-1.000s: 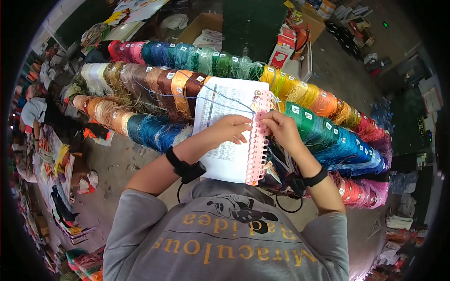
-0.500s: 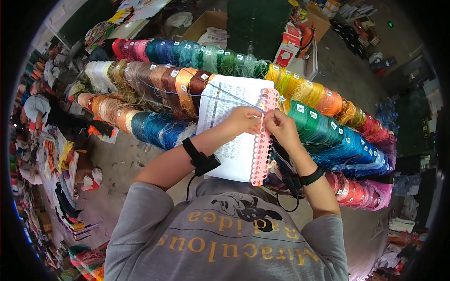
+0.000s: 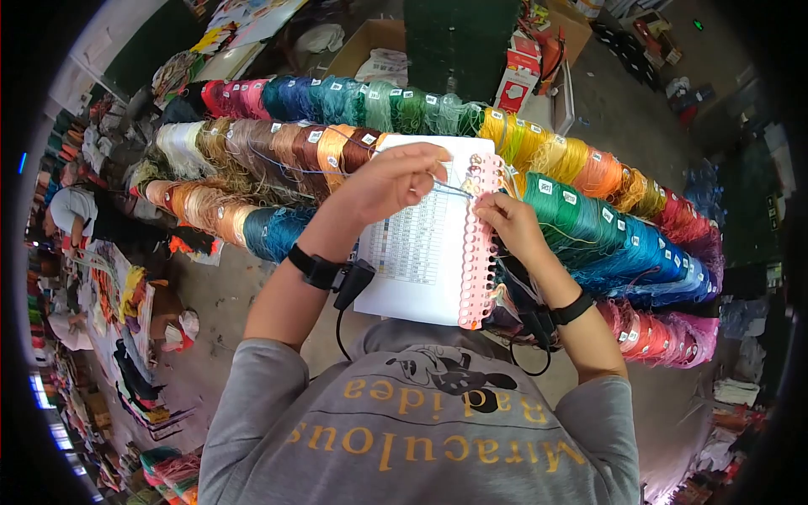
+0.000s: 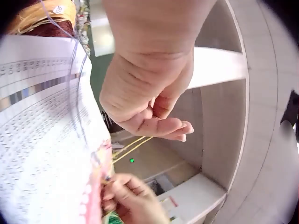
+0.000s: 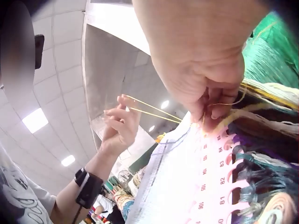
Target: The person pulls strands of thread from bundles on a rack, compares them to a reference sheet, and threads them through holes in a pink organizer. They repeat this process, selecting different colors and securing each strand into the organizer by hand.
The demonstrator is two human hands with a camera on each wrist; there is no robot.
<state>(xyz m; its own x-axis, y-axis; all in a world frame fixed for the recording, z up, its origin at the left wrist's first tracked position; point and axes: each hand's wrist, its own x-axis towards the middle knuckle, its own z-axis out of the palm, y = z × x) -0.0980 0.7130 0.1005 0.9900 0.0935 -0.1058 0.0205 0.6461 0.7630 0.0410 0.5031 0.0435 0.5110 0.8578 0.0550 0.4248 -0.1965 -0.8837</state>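
Observation:
My left hand (image 3: 400, 181) is raised over a printed sheet (image 3: 408, 290), its fingers curled on a yellow thread (image 5: 154, 109). Two taut strands of it run to a pink perforated card (image 3: 480, 273) with numbered holes. At the card's edge, my right hand (image 3: 513, 223) pinches the yellow thread between thumb and fingers; a short yellow end curves out beside them. In the right wrist view, teal and pale threads (image 5: 261, 172) hang from the card's holes. A blue-grey thread (image 4: 71, 88) crosses the sheet toward the card.
Rows of labelled thread skeins lie around the sheet: brown and orange (image 3: 278, 143), green (image 3: 551, 202) and yellow (image 3: 513, 139) among them. Another person (image 3: 71, 215) bends over a cluttered table at the left. A red-and-white box (image 3: 516, 80) stands behind the racks.
My left hand has moved away from the right one, up and left over the sheet, drawing the yellow strands out. The right hand has stayed at the card's edge.

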